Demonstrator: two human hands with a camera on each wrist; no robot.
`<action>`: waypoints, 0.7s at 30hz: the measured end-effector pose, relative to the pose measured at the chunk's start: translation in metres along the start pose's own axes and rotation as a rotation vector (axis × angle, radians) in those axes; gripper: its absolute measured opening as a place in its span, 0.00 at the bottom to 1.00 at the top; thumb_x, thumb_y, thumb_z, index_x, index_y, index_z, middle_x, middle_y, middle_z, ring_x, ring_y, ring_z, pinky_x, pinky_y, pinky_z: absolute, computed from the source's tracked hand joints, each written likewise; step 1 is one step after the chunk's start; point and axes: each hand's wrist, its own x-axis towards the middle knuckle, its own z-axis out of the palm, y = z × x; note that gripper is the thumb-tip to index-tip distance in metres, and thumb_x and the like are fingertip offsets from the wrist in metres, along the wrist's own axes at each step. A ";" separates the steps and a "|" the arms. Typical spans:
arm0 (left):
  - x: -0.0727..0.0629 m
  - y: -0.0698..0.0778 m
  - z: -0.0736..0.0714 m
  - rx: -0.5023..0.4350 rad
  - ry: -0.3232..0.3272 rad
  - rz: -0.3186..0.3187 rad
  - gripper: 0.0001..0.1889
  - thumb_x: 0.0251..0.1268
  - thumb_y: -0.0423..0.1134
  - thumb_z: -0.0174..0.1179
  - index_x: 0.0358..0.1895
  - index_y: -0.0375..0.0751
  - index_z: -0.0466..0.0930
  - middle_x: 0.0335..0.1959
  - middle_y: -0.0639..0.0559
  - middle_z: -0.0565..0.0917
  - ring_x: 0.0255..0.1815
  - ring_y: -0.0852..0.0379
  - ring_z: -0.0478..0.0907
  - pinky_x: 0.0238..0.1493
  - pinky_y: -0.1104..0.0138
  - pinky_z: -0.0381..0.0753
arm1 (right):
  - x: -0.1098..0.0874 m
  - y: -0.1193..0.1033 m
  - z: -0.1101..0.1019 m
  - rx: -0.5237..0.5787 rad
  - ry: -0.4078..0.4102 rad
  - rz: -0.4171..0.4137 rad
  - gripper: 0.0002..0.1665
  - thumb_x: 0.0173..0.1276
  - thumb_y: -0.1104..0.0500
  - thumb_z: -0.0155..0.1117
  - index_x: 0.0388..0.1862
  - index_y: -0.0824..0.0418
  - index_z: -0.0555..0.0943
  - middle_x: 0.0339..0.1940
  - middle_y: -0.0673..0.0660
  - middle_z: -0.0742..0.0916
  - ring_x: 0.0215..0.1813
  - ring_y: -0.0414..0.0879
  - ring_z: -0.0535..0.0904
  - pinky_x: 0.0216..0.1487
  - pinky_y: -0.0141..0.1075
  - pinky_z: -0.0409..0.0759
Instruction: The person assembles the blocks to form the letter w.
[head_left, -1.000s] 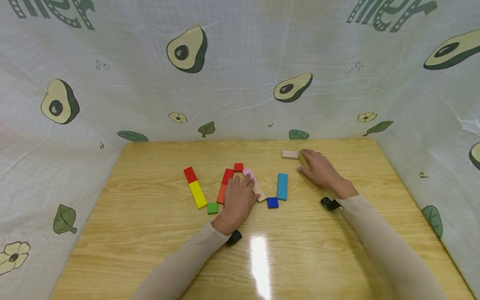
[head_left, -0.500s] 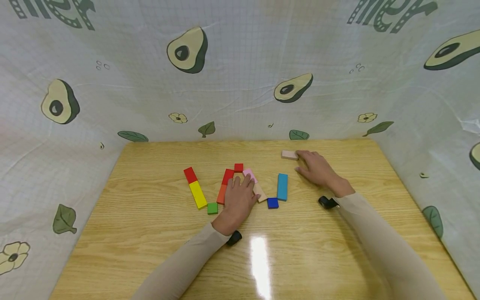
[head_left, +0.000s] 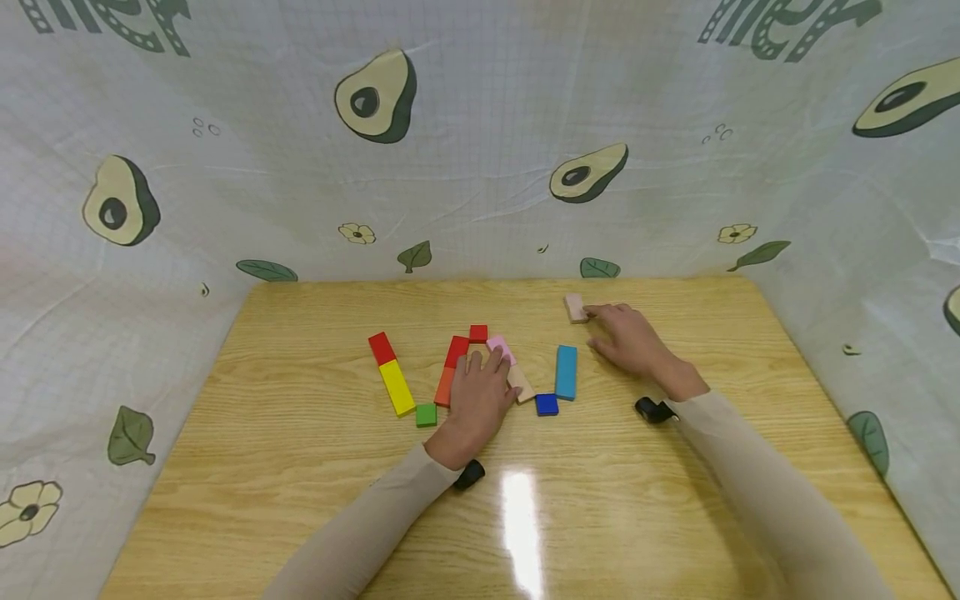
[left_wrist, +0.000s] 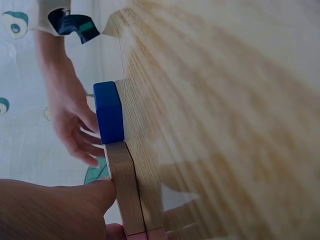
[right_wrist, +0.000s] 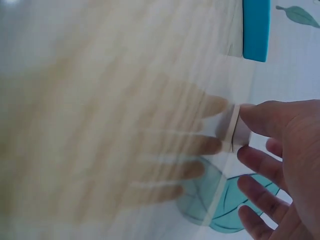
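Observation:
In the head view, my left hand [head_left: 480, 408] rests over the middle blocks, its fingers reaching across the space between a red-orange pair and a pink-and-wood pair. Its thumb [left_wrist: 102, 195] lies against the natural wood block [left_wrist: 122, 187] in the left wrist view; the other fingers are mostly hidden there. A pink block [head_left: 498, 346] is partly covered by those fingers. Near the back of the table, my right hand [head_left: 633, 340] touches a small pale block [head_left: 575, 307] with its index fingertip. The thumb stands apart from that block in the head view.
A light blue block [head_left: 566, 372] and a dark blue block [head_left: 547, 405] lie between the hands. Red [head_left: 382, 348], yellow [head_left: 397, 388] and green [head_left: 426, 415] blocks lie left. A small red block [head_left: 478, 333] sits behind the left hand. Avocado-print cloth [head_left: 480, 208] borders the wooden table [head_left: 300, 450].
My right hand has moved slightly left, and the pale block beside its index finger has turned from lying crosswise to nearly lengthwise. The left hand stays put.

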 end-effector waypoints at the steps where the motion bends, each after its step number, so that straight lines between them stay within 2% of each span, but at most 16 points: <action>1: 0.000 0.000 0.000 -0.001 0.001 0.000 0.30 0.79 0.61 0.57 0.75 0.51 0.77 0.77 0.54 0.73 0.69 0.47 0.71 0.73 0.51 0.67 | 0.002 0.000 0.000 -0.003 0.002 -0.008 0.35 0.73 0.60 0.71 0.74 0.71 0.73 0.67 0.71 0.82 0.67 0.70 0.76 0.68 0.65 0.72; 10: 0.000 0.000 -0.002 0.000 0.015 0.006 0.30 0.79 0.61 0.57 0.74 0.50 0.78 0.77 0.54 0.74 0.67 0.47 0.72 0.70 0.53 0.68 | 0.021 0.004 -0.004 0.000 -0.044 -0.005 0.39 0.72 0.60 0.70 0.77 0.75 0.69 0.75 0.75 0.75 0.75 0.72 0.69 0.76 0.64 0.64; 21: -0.001 0.000 -0.001 0.009 0.029 0.009 0.30 0.78 0.62 0.58 0.73 0.51 0.79 0.75 0.54 0.75 0.65 0.48 0.73 0.69 0.53 0.69 | 0.034 0.006 -0.008 0.011 -0.133 -0.012 0.40 0.73 0.61 0.68 0.79 0.75 0.66 0.77 0.75 0.72 0.77 0.72 0.67 0.78 0.64 0.62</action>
